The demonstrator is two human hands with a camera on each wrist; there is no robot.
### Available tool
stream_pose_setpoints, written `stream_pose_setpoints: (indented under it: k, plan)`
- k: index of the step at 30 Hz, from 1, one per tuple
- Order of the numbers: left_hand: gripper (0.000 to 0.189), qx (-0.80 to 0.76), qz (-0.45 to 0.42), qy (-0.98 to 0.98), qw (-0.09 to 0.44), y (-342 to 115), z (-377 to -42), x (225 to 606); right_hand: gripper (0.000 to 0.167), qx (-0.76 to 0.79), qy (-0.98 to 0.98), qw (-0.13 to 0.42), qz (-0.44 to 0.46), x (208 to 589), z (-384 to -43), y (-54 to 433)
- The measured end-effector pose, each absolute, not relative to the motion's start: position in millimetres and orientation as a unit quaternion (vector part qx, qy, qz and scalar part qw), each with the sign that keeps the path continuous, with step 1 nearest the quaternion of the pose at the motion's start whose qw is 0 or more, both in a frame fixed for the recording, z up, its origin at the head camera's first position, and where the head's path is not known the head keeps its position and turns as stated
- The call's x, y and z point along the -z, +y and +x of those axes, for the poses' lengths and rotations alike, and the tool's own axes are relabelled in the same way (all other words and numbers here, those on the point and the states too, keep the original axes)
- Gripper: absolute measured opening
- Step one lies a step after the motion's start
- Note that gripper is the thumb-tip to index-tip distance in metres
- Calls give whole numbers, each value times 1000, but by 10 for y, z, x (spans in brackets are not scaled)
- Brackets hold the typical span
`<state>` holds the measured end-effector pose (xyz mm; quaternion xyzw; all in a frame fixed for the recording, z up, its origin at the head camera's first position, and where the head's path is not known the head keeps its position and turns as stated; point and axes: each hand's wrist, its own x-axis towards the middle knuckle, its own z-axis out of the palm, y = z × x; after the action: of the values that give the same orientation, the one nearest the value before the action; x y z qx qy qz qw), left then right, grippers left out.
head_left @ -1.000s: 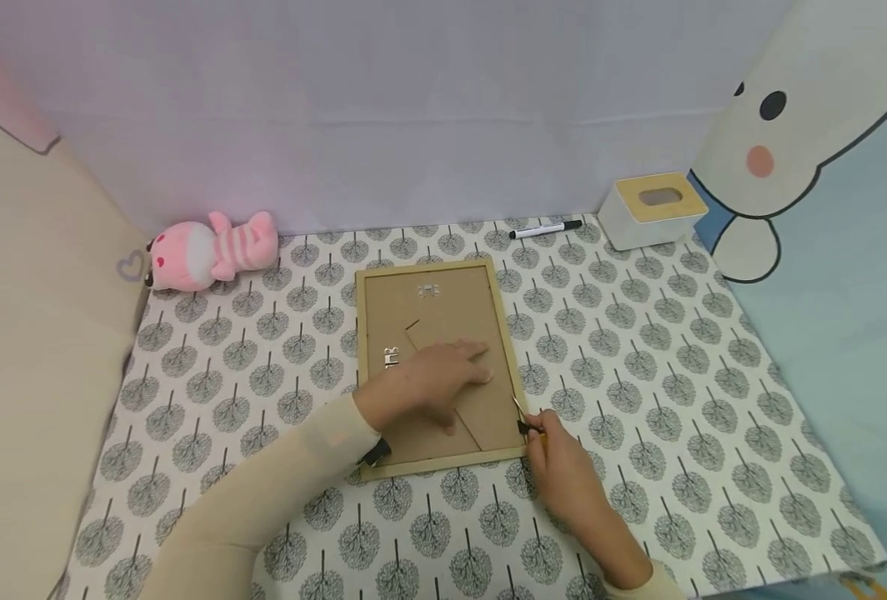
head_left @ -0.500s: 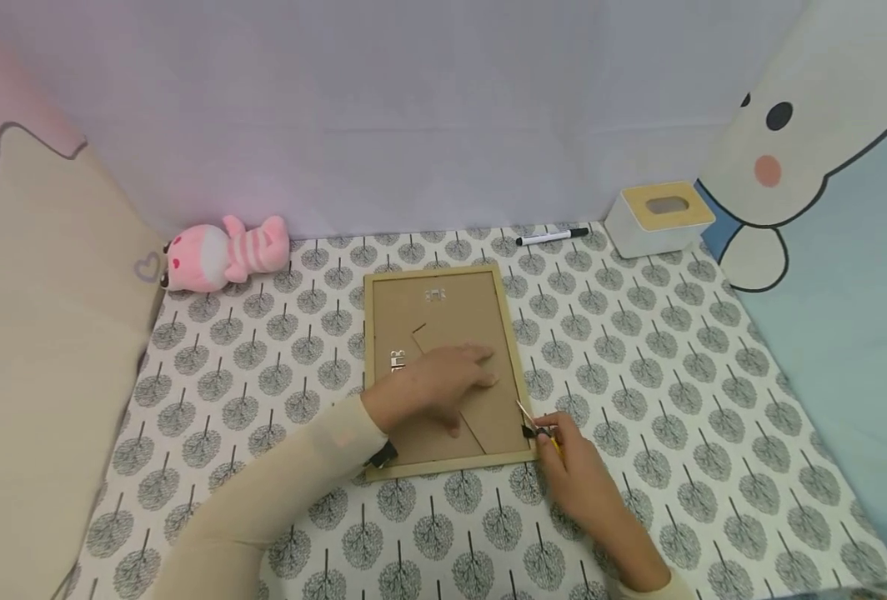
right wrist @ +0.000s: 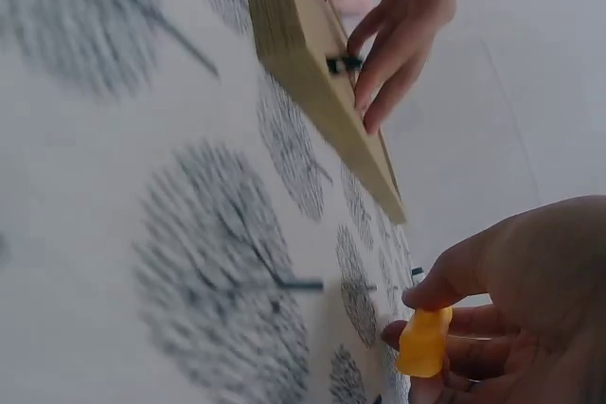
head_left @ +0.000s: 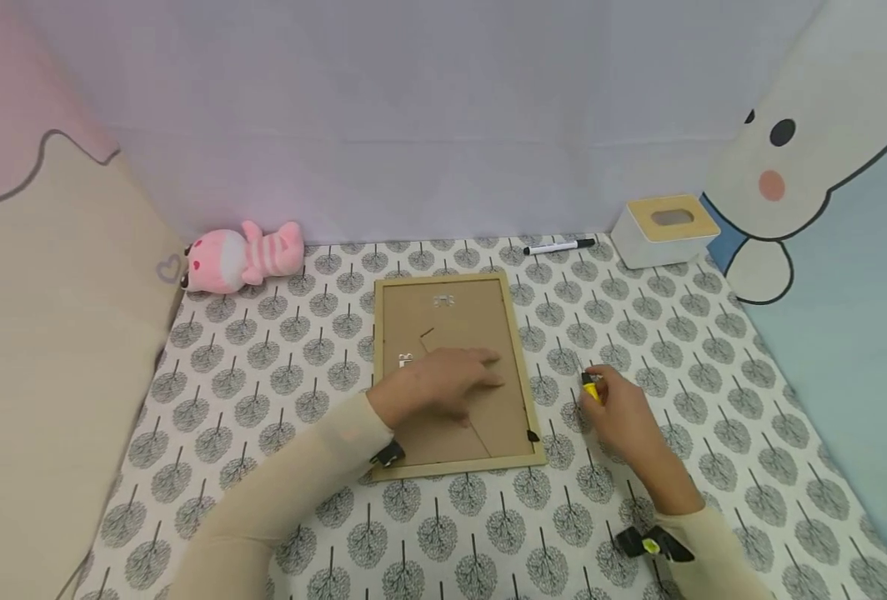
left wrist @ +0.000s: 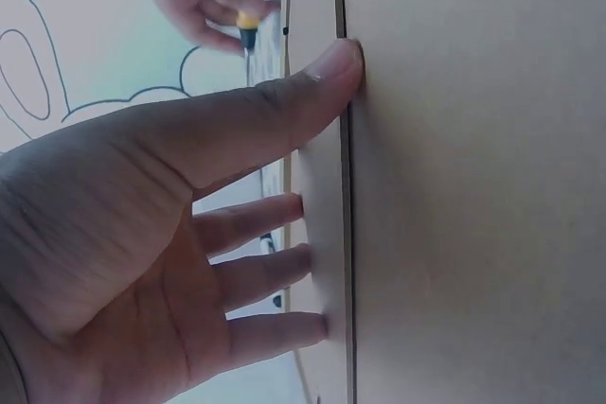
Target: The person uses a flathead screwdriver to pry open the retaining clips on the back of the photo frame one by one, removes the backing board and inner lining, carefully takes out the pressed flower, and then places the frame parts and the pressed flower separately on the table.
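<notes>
A wooden picture frame (head_left: 517,350) lies back side up, its brown backing board (head_left: 462,325) showing metal hangers. My left hand (head_left: 451,379) rests on the board with fingers spread; in the left wrist view its thumb and fingertips touch the board across a cut line. To the right of the frame, my right hand (head_left: 627,417) grips a yellow-handled screwdriver (head_left: 592,389) with a black collar and thin metal shaft, apart from the frame. A small black tab (head_left: 533,436) sits at the frame's lower right inner edge.
A pink plush toy (head_left: 244,257) lies at the back left of the tree-patterned tablecloth (head_left: 263,433). A marker (head_left: 559,247) and a white tissue box (head_left: 664,231) with a wooden lid are at the back right. Curtains stand behind and at both sides.
My right hand has drawn the screwdriver away from the frame's lower right edge, moving right and slightly farther back. My left hand stays on the board. The head view has shifted a little.
</notes>
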<state>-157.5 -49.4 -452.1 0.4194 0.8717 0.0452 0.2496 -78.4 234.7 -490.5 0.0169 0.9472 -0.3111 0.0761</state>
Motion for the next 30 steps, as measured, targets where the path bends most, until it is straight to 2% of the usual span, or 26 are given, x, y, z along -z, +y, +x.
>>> stream_pose_setpoints:
  k: [11,15,19,24,27,30]
  plan:
    - [91,-48,416,874,248,-469,-1595,4514,47,278,960,41,1,4930,-1427,2554]
    - [90,-36,409,875,256,-522,-1635,4503,50,272,961,57,10,4950,-1549,2581]
    - [84,-28,400,881,253,-583,-1712,4505,53,260,963,74,16,4991,-1509,2566]
    - [71,-40,396,891,220,-706,-1816,4521,44,285,957,57,-25,4920,-1330,2340]
    - [66,-38,388,900,197,-778,-1889,4518,42,328,936,90,-92,4867,-1280,2148]
    - [64,-25,375,907,189,-819,-1949,4498,47,354,914,136,-144,4858,-1259,1995]
